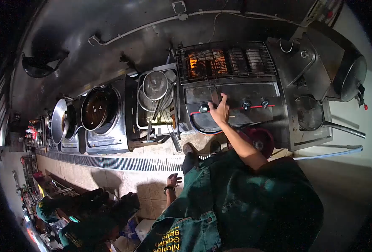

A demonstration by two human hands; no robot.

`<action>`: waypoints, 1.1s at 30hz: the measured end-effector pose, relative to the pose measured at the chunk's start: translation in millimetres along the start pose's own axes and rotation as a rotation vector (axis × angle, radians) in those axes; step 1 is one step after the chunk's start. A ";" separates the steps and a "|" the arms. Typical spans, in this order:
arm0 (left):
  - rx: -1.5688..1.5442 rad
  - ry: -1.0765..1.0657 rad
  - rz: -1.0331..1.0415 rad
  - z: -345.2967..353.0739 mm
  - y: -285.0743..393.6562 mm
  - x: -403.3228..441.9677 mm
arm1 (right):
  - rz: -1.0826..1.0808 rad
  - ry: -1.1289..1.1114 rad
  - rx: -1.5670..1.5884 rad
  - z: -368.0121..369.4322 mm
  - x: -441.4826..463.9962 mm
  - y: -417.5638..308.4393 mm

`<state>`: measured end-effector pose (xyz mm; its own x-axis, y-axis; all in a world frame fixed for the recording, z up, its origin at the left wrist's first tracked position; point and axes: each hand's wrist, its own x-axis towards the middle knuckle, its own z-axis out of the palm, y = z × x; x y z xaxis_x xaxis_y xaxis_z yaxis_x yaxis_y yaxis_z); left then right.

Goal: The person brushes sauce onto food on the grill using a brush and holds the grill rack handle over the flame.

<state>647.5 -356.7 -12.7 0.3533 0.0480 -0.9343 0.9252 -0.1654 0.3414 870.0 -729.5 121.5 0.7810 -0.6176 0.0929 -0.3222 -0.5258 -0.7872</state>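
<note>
My right hand [220, 110] is at the front of the grill, with its fingers around the wooden handle [214, 95] of a wire grill rack [232, 63]. The rack lies over the burners, and the left burner [207, 62] glows orange. Knobs [245, 105] sit on the front panel beside this hand. My left hand [174, 180] hangs low by my side over the tiled floor, fingers apart, holding nothing, with a dark band on the wrist.
Left of the grill stand a tray [142, 122] with strainers and ladles, a wok [100, 110] on a stove, and more pans. A strainer [310, 113] rests at the right. A floor drain [123, 163] runs along the stoves. Co-workers in green [89, 229] are at the lower left.
</note>
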 end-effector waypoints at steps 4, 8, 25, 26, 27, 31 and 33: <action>0.022 -0.018 0.066 -6.5 -21.7 16.7 | 0.014 -0.038 0.011 6.3 4.5 -3.6; 0.029 0.036 0.059 -5.9 -5.2 7.4 | -0.033 -0.008 0.034 14.0 3.5 0.1; 0.089 0.043 0.076 -10.0 10.2 -1.1 | -0.130 0.064 0.045 16.0 4.2 5.9; 0.080 0.031 0.074 -11.2 7.4 3.5 | -0.123 0.062 0.040 15.5 4.7 6.3; 0.079 0.030 0.074 -11.4 5.9 5.9 | -0.124 0.061 0.039 13.7 4.5 6.5; 0.086 -0.024 0.094 -4.6 7.2 10.4 | -0.175 0.029 0.055 -8.1 -3.0 12.5; 0.091 -0.053 0.084 -1.3 10.5 10.9 | -0.058 -0.054 0.030 -33.3 -11.2 12.8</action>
<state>661.2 -356.6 -19.2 0.4194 -0.0216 -0.9075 0.8752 -0.2557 0.4106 839.3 -748.8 130.7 0.8260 -0.5537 0.1059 -0.2603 -0.5413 -0.7995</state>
